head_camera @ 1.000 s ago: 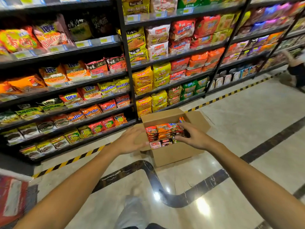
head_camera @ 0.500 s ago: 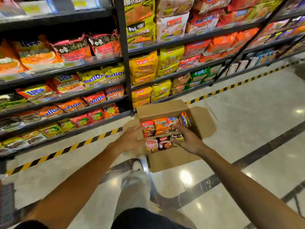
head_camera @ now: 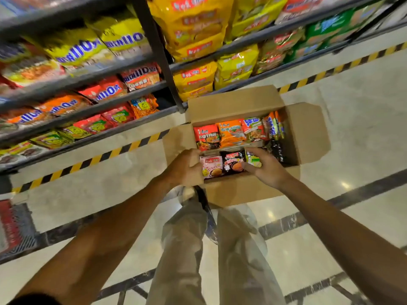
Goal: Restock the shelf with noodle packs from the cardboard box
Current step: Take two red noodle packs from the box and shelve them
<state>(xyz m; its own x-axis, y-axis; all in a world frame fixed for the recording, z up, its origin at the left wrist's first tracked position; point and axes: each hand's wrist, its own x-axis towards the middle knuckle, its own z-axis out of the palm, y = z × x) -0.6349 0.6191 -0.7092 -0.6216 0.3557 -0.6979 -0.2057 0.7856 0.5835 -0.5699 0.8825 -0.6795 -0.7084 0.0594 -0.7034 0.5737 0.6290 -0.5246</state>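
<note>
- We note the open brown cardboard box [head_camera: 246, 192] on the pale tiled floor [head_camera: 352, 119], just beside the dark metal shelf [head_camera: 88, 115].
- Our left hand [head_camera: 184, 169] grips the box's left flap, fingers curled over its edge.
- Our right hand [head_camera: 265, 167] is inside the box, fingers curled round the near row of noodle packs [head_camera: 224, 165].
- A second row of orange and red packs [head_camera: 229, 133] stands behind, untouched.

Both bare forearms reach toward twelve o'clock. The left hand [head_camera: 184, 167] has its fingers curled over an edge; the right hand [head_camera: 265, 166] curls around something, thumb at nine o'clock.
</note>
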